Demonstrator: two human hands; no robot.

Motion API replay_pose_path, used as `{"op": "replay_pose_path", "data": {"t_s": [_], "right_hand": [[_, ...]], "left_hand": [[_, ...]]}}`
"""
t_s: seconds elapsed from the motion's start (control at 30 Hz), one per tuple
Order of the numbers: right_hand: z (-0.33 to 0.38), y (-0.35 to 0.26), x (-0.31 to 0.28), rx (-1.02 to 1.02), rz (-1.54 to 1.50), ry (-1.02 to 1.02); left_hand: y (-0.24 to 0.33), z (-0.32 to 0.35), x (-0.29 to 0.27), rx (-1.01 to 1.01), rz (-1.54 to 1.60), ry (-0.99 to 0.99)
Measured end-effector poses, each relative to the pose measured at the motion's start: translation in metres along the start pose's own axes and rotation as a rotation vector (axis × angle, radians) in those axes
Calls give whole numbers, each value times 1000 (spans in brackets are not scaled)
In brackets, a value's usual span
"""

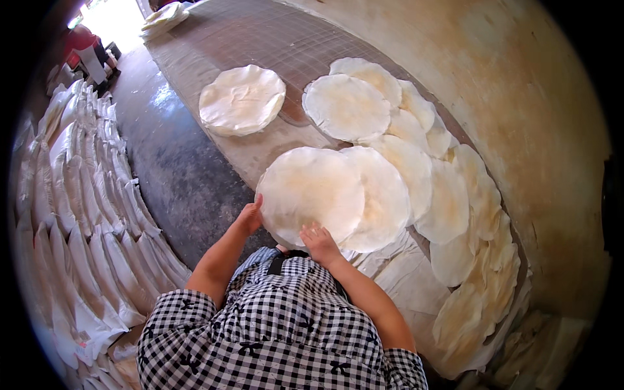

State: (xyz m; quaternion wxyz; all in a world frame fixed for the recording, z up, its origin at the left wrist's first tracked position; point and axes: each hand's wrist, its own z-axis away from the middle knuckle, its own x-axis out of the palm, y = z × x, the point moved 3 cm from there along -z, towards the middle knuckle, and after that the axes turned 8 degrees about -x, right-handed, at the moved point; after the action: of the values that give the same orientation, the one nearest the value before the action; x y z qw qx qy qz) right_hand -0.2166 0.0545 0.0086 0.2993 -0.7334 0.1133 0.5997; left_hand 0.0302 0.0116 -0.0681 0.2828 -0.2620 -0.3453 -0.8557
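A large, pale, thin round flatbread (312, 192) lies in front of me, overlapping another round flatbread (385, 195) to its right. My left hand (250, 215) grips the left edge of the nearer one, thumb at the rim and the other fingers mostly hidden. On its lower edge rests my right hand (320, 244), fingers extended flat over the surface. Farther off to the left sits a neat round stack of flatbreads (242, 101). Many more overlap along the right side, among them a round flatbread (348, 107) at the back.
The long table (260, 45) runs away toward a bright doorway, bordered on its right by a stained wall (520, 84). More sheets lie in a pile (164, 18) at its far end. Rows of full white sacks (91, 214) line the floor at left. A person (84, 49) is beyond them.
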Motion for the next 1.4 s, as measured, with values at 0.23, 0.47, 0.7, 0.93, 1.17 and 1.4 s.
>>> {"op": "replay_pose_path", "data": {"t_s": [0.23, 0.47, 0.7, 0.93, 1.17, 1.4], "right_hand": [[24, 6, 8, -84, -148, -33], [70, 73, 5, 813, 7, 557], [71, 116, 17, 1073, -359, 450], [77, 112, 30, 1026, -254, 328], [71, 109, 23, 1048, -277, 400], [73, 116, 22, 1102, -303, 474]], "left_hand": [[-12, -18, -32, 84, -473, 512], [7, -16, -21, 238, -614, 490], [14, -2, -1, 229, -628, 564], [16, -6, -14, 159, -690, 460], [2, -16, -40, 253, -559, 558], [4, -15, -35, 239, -712, 651]]}}
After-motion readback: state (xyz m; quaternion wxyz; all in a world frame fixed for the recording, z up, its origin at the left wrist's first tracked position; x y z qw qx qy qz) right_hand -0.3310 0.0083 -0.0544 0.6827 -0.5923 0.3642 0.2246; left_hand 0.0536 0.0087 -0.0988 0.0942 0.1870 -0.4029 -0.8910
